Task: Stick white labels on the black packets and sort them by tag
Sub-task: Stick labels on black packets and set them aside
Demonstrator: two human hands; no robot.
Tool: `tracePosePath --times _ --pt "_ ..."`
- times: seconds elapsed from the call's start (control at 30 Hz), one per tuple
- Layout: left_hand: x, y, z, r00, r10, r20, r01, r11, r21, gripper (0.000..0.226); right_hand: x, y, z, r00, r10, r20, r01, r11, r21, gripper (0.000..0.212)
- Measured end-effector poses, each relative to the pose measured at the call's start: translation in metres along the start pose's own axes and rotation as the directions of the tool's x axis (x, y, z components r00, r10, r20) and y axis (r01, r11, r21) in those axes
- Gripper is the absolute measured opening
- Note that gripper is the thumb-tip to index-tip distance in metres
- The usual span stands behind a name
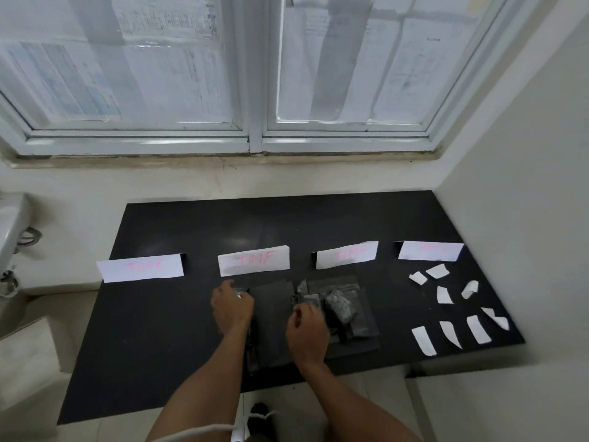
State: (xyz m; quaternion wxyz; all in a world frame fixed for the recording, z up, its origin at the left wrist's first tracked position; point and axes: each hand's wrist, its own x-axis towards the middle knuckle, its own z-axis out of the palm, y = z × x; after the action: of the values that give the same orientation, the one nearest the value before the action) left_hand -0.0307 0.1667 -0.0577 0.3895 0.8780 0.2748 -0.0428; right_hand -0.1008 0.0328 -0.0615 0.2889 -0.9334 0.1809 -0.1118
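One flat black bench (159,330) carries four white paper tags (253,260) beyond the fingers (237,290). A flat black plastic packet (271,317), long axis pointing away, lies between left hand (232,309) and right hand (307,333), curled fingers pinching its far corners. White label strips (478,328) lie nearer the right.

matt black table (159,330), glossy plastic packets (274,314), white paper labels (478,328)

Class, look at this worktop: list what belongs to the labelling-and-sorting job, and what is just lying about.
Belongs to the job:
black packets, gripped by the left hand and right hand
white labels at the right
four tag cards in a row
black table

Just lying about:
sink at the left
white cord at the bottom
papers on the window
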Motion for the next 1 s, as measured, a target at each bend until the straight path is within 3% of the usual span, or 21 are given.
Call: tracePosePath --times 0.1,0.2,0.27,0.3,0.43,0.57,0.67,0.83,1.0 --pt "-0.011 0.015 0.022 0.967 0.088 0.239 -0.072 0.995 -0.076 0.02 0.009 0.011 -0.014 0.984 0.168 -0.056 -0.17 0.985 -0.034 0.005" --pt "-0.029 0.028 0.047 0.848 -0.039 0.528 0.104 0.99 -0.094 0.025 0.009 0.03 -0.022 0.935 0.343 0.089 -0.322 0.927 -0.194 0.028" --pt "-0.042 0.031 0.062 0.728 -0.158 0.667 0.285 0.955 -0.085 0.035 0.008 0.039 -0.023 0.908 0.384 0.169 -0.35 0.915 -0.199 0.032" --pt "-0.044 0.027 0.069 0.704 -0.172 0.689 0.317 0.944 -0.088 0.035 0.007 0.04 -0.022 0.902 0.381 0.201 -0.355 0.922 -0.153 0.031" --pt "-0.032 -0.001 0.105 0.743 -0.124 0.658 0.272 0.954 -0.128 0.039 0.008 0.04 -0.024 0.882 0.39 0.265 -0.404 0.915 -0.001 0.025" --pt "-0.053 0.03 0.069 0.749 -0.188 0.635 0.367 0.916 -0.162 0.026 0.011 0.045 -0.027 0.888 0.358 0.29 -0.393 0.916 0.073 0.015" --pt "-0.041 0.033 0.057 0.755 -0.185 0.629 0.339 0.931 -0.133 0.027 0.011 0.045 -0.028 0.907 0.313 0.283 -0.364 0.92 0.149 0.01" --pt "-0.021 0.056 0.037 0.803 -0.128 0.582 0.38 0.862 -0.334 0.028 0.036 0.038 -0.042 0.969 0.142 0.2 -0.205 0.917 0.341 0.005" --pt "-0.034 0.116 0.058 0.749 -0.078 0.658 0.462 0.774 -0.433 0.019 0.081 0.069 -0.078 0.986 0.163 0.038 -0.165 0.904 0.394 0.007"
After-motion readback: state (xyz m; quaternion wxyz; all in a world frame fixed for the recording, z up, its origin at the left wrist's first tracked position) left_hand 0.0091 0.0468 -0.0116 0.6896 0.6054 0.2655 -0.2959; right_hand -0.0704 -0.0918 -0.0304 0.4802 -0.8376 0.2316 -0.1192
